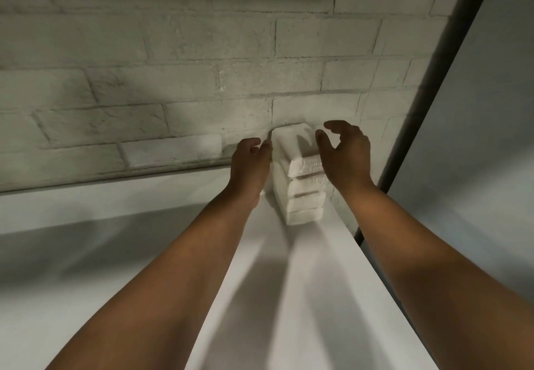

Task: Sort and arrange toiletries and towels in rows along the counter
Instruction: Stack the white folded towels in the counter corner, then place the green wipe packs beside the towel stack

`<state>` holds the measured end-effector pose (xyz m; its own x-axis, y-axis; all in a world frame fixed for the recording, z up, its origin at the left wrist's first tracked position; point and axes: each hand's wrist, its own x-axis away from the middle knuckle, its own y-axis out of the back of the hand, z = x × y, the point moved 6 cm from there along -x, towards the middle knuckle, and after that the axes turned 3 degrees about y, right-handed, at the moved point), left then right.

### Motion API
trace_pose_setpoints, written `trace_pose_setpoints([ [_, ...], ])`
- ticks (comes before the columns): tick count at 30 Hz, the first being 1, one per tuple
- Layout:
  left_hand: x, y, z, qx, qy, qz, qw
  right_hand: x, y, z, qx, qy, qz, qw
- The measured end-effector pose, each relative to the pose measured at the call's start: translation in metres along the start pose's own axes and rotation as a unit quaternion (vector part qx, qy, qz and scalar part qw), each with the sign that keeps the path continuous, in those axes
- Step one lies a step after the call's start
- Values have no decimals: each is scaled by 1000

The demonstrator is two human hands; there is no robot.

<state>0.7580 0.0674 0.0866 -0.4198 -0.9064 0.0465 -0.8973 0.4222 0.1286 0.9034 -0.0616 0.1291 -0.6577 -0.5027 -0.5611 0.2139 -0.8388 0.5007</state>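
A stack of several folded white towels (300, 184) stands on a narrow white counter (289, 297), pushed back against the brick wall. My left hand (250, 164) is at the stack's left side, fingertips touching the top towel's edge. My right hand (345, 153) hovers at the stack's right side with fingers loosely curved and spread, holding nothing and hiding part of the upper towels. Both forearms reach forward over the counter.
A white painted brick wall (173, 66) closes the back. A dark vertical pipe or frame edge (427, 95) runs along the right of the counter, with a pale panel beyond. A lower white surface (86, 254) lies to the left.
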Motion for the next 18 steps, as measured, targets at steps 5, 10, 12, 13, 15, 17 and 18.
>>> trace_pose_setpoints([
  [5,18,43,-7,-38,-54,-44,997,21,-13,52,28,95,7,995],
  [10,47,101,-8,-74,-74,-113,988,52,-49,87,23,113,92,989],
  [12,64,131,-5,-83,-81,-144,983,72,-64,105,3,112,123,986],
  [13,72,144,-4,-84,-87,-156,980,82,-70,115,-5,113,135,984],
  [15,89,174,4,-93,-89,-173,976,107,-86,137,-25,116,160,980],
  [17,108,211,16,-105,-77,-184,974,139,-105,165,-47,113,199,972],
  [18,115,226,21,-109,-74,-185,974,152,-113,176,-54,111,218,968],
])
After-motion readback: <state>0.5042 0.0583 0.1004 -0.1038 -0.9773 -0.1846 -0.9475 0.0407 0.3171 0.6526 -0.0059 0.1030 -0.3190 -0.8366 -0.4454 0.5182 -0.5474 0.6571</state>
